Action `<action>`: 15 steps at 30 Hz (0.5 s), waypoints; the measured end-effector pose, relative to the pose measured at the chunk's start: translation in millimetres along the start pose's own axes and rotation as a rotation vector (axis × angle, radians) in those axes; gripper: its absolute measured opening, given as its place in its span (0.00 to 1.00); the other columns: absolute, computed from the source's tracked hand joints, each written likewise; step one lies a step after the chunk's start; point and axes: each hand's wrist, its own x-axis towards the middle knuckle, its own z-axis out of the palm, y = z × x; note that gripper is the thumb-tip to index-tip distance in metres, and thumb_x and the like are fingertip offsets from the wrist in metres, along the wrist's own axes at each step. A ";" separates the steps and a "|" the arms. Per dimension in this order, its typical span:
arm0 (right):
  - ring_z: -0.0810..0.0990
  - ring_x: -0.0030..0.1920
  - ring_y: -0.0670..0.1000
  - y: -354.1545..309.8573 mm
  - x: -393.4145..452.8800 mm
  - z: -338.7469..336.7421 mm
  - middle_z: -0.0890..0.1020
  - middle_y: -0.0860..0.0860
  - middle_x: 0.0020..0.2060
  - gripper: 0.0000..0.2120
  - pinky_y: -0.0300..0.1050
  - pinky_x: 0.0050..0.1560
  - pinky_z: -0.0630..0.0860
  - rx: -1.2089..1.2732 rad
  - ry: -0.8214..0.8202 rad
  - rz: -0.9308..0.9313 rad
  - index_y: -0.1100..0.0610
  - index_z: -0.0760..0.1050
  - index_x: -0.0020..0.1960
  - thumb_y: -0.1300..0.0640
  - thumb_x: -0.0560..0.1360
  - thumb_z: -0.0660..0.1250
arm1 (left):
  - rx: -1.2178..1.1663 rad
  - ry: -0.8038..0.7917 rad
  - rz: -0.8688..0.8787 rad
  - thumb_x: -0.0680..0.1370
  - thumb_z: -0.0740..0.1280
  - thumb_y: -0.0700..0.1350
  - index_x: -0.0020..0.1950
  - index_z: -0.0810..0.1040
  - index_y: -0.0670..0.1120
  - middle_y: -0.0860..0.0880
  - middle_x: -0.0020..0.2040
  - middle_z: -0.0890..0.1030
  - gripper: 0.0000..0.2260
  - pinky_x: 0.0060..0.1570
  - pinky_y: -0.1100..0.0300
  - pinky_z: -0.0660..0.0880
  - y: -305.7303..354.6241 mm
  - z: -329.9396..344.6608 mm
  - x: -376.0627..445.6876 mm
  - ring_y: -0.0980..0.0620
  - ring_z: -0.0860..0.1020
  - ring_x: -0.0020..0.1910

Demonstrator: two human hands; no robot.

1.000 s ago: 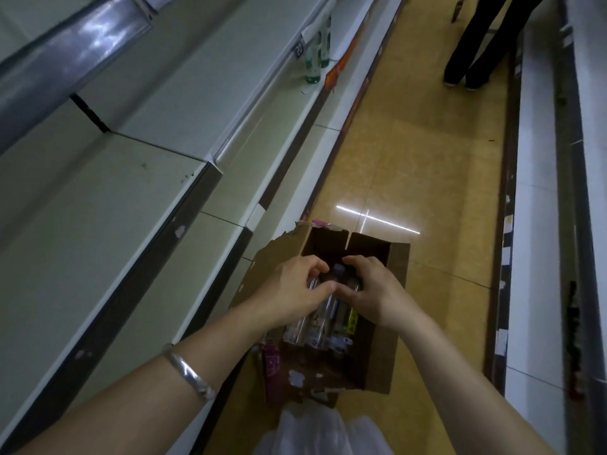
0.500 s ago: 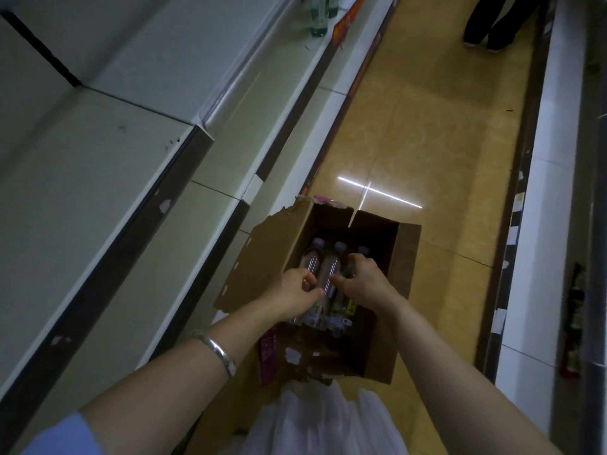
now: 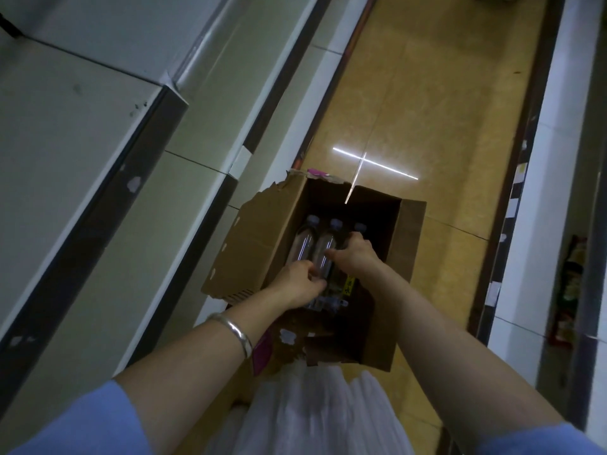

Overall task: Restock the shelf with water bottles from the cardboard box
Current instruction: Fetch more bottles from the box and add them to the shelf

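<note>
Aisle-floor box [image 3: 407, 224]: bottles [image 3: 325, 254] upright, caps up

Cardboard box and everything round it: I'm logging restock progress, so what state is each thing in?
cardboard box: on the floor, flaps open.
water bottles: lying inside the box, capped.
left hand: gripping a bottle.
right hand: gripping a bottle.
shelf: bare where visible.

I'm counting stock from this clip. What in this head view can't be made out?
- How many clear plastic water bottles fill the brown cardboard box: three caps show, both hands cover the rest.
- Left hand and right hand fingertips: hidden among the bottles.
- Yellow label text: too small, blurred.
- Grey metal shelf: cut off by the left edge.
</note>
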 end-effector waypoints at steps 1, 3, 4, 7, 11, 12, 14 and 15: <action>0.70 0.66 0.61 0.9 4.6 2.5 0.64 0.60 0.71 0.35 0.51 0.58 0.74 0.019 0.003 0.035 0.58 0.56 0.76 0.51 0.76 0.69 | -0.004 -0.008 -0.011 0.78 0.66 0.49 0.63 0.75 0.45 0.45 0.59 0.79 0.15 0.52 0.57 0.76 -1.5 2.8 1.9 0.49 0.78 0.54; 0.69 0.68 0.62 3.2 13.9 7.0 0.63 0.60 0.72 0.36 0.53 0.62 0.74 0.054 0.013 0.111 0.58 0.55 0.76 0.51 0.75 0.70 | -0.007 -0.018 -0.033 0.78 0.66 0.49 0.64 0.75 0.45 0.45 0.61 0.78 0.16 0.56 0.56 0.76 -3.9 7.4 4.7 0.47 0.77 0.58; 0.68 0.69 0.62 5.0 19.2 8.5 0.62 0.60 0.73 0.37 0.55 0.64 0.73 0.065 0.023 0.142 0.58 0.54 0.76 0.51 0.75 0.70 | -0.008 -0.022 -0.040 0.78 0.66 0.49 0.65 0.74 0.45 0.45 0.62 0.78 0.17 0.58 0.56 0.75 -4.7 9.1 5.6 0.47 0.77 0.59; 0.63 0.72 0.62 9.5 36.1 11.8 0.59 0.59 0.74 0.39 0.58 0.69 0.68 0.092 0.068 0.185 0.58 0.52 0.77 0.52 0.74 0.71 | -0.008 -0.025 -0.044 0.79 0.66 0.49 0.66 0.74 0.44 0.45 0.62 0.77 0.17 0.55 0.60 0.72 -7.9 10.4 6.6 0.47 0.76 0.60; 0.60 0.74 0.61 11.5 54.4 13.7 0.58 0.60 0.75 0.39 0.56 0.71 0.65 0.103 0.108 0.192 0.59 0.51 0.77 0.54 0.75 0.70 | -0.023 -0.011 -0.051 0.79 0.66 0.49 0.62 0.75 0.44 0.46 0.59 0.79 0.14 0.55 0.57 0.75 -14.2 6.2 8.8 0.47 0.77 0.57; 0.62 0.73 0.61 11.8 57.9 14.3 0.60 0.60 0.74 0.39 0.57 0.70 0.66 0.099 0.108 0.190 0.59 0.52 0.77 0.54 0.75 0.70 | -0.037 -0.002 -0.052 0.79 0.66 0.49 0.62 0.75 0.44 0.45 0.58 0.79 0.14 0.57 0.55 0.76 -15.6 4.8 9.7 0.46 0.78 0.56; 0.66 0.71 0.61 11.8 65.5 15.9 0.63 0.60 0.72 0.36 0.57 0.68 0.69 0.095 0.114 0.185 0.59 0.56 0.76 0.54 0.74 0.70 | -0.048 0.020 -0.051 0.78 0.67 0.49 0.62 0.76 0.44 0.45 0.58 0.80 0.14 0.58 0.53 0.76 -17.0 1.7 11.1 0.46 0.78 0.56; 0.69 0.69 0.61 11.7 68.8 16.4 0.66 0.60 0.70 0.35 0.57 0.66 0.71 0.088 0.114 0.178 0.59 0.59 0.75 0.53 0.74 0.71 | -0.046 0.028 -0.050 0.78 0.67 0.49 0.62 0.76 0.44 0.45 0.58 0.79 0.15 0.58 0.53 0.76 -17.6 0.5 11.7 0.46 0.78 0.57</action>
